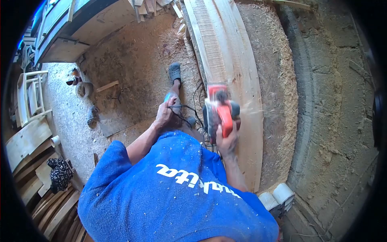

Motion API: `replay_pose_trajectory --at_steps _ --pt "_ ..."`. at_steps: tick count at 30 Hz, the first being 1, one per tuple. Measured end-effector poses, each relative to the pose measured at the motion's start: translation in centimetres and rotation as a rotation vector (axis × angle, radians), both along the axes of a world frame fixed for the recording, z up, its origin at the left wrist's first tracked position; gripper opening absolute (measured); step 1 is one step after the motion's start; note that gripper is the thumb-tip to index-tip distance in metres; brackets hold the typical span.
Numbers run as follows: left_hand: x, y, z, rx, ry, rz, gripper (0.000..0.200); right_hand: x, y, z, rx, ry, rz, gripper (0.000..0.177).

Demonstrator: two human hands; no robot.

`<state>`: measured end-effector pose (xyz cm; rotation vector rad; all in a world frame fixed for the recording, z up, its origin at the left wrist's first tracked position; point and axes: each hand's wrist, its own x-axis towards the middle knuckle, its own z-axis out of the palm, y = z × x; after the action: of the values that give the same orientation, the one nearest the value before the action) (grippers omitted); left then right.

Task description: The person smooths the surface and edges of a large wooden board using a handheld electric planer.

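Observation:
My right hand [226, 142] is wrapped round the rear handle of a red and black electric planer [223, 109], slightly blurred. The planer rests on a long, pale wooden plank [238, 76], and pale streaks like flying shavings show at its right side. Fine crosswise marks run over the far part of the plank. Near my knee, my left hand [164, 113] is closed on a black power cord [187, 108]. That cord loops between the hand and the planer's left side.
Wood shavings [287, 80] lie thick along the plank's right side, next to a rough wall [334, 105]. Curved wooden pieces [56, 213] are stacked at lower left. A wooden frame [34, 97] stands above them. Offcuts [149, 7] lie at the far end. My shoe [174, 72] is left of the plank.

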<state>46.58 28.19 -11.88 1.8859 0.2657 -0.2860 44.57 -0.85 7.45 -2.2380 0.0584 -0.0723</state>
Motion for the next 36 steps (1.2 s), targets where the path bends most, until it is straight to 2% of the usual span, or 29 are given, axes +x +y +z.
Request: replay_pose_trajectory --at_steps 2,3,6,8,11,14,18,21,22,23,24,26,27,28,30,31,32,33,34,36 --pt "0.7 1.2 -0.8 -0.023 0.018 0.130 0.041 4.9 1.8 -0.6 0.044 -0.068 0.030 0.035" --pt "1.5 1.5 0.9 -0.016 0.032 0.167 0.039 7.4 2.7 -0.5 0.053 -0.097 0.061 0.035" --pt "1.5 4.2 -6.2 -0.115 -0.066 0.275 0.039 14.5 5.5 -0.3 0.065 -0.149 0.090 0.036" --pt "3.1 4.8 -3.3 -0.120 0.016 0.271 0.043 19.4 7.3 -0.9 0.089 -0.192 0.123 0.035" --pt "5.0 5.3 -1.9 -0.199 0.107 0.403 0.053 26.9 10.1 -1.4 0.039 -0.301 0.159 0.035" --pt "6.0 6.4 -0.9 -0.168 0.154 0.381 0.062 33.5 13.4 -0.4 0.048 -0.166 0.109 0.042" --pt "5.1 7.9 -1.9 -0.158 0.196 0.463 0.063 42.8 17.7 -1.3 0.046 -0.364 0.172 0.047" --pt "4.5 8.3 -1.7 -0.168 0.214 0.510 0.064 49.1 20.7 -1.7 0.078 -0.345 0.190 0.055" --pt "4.5 8.3 -1.0 -0.187 0.219 0.542 0.064 50.5 21.3 -1.0 0.079 -0.302 0.197 0.063" --pt "4.8 8.1 0.0 -0.176 0.226 0.583 0.061 52.0 21.9 -3.0 0.006 -0.441 0.090 0.056" --pt "4.8 8.0 0.1 -0.178 0.227 0.580 0.061 52.3 21.7 -2.3 0.022 -0.253 0.109 0.055" --pt "5.0 8.1 0.3 -0.110 0.160 0.590 0.060 52.4 21.0 -4.0 0.219 -0.334 0.244 0.059" --pt "5.4 8.0 0.6 -0.077 0.126 0.610 0.055 50.4 19.9 -3.2 0.065 -0.342 0.209 0.052" --pt "5.7 8.0 0.5 -0.080 0.122 0.608 0.055 47.2 18.3 -2.0 -0.090 -0.349 0.174 0.045" --pt "6.4 7.9 0.2 -0.006 0.020 0.674 0.056 40.8 15.0 -1.5 -0.062 -0.340 0.183 0.043" --pt "7.0 7.7 0.8 -0.013 0.041 0.723 0.047 37.2 13.3 -2.8 -0.055 -0.393 0.125 0.044" --pt "7.6 7.3 0.4 -0.015 0.039 0.721 0.047 32.8 11.1 -2.0 -0.003 -0.220 0.127 0.045" --pt "8.2 6.9 -0.4 0.025 -0.089 0.686 0.045 28.4 9.4 -1.0 0.017 -0.219 0.102 0.045" --pt "8.5 6.4 -0.9 0.065 -0.214 0.649 0.044 24.2 7.5 -0.4 -0.064 -0.290 0.094 0.047" --pt "9.4 4.4 0.7 0.074 -0.278 0.581 0.040 15.5 3.9 0.0 -0.073 -0.239 0.031 0.043"
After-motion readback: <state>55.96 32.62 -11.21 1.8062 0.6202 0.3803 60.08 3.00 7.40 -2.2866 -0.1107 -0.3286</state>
